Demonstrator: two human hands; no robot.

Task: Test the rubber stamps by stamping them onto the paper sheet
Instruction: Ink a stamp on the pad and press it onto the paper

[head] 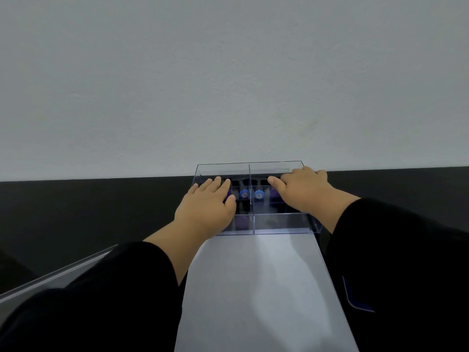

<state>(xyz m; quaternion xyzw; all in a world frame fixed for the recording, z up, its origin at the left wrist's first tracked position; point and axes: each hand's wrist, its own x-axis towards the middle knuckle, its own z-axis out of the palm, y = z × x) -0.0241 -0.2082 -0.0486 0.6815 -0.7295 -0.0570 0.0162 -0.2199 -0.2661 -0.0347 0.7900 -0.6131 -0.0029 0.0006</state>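
1. Pale wall (228,72) fills the whole upper half of the frame, plain, meeting the table at a line across the middle.
2. Dark table (76,212) runs as a band across the middle of the frame and down both sides.
3. My two black sleeves: left sleeve (101,295) comes in from the lower left corner, right sleeve (406,262) from the lower right, with a small blue-edged patch low on it.
4. White paper sheet (258,288) lies in the lower centre between my forearms; its far edge touches, or sits just under, the near wall of the box. No marks that I can make out on it.
5. Clear edge of some transparent panel (50,278), lower left, slanting up beside my left sleeve. Cannot tell what it belongs to.
6. Clear plastic box (279,222), centre of frame against the wall, split by clear dividers into compartments.
7. My left hand (208,204) lies flat over the box's left part, fingers straight and together, pointing up-frame. Holding nothing.
8. My right hand (302,189) lies over the right part, thumb stretched toward centre, fingers reaching the far right rim. Whether they hook the rim, I cannot tell.
9. Rubber stamps in the box, between my hands: two with blue round tops (244,194) (259,194) side by side either side of the middle divider; purple stamps (273,193) partly under my hands, one more purple shape (241,222) in the near left compartment.
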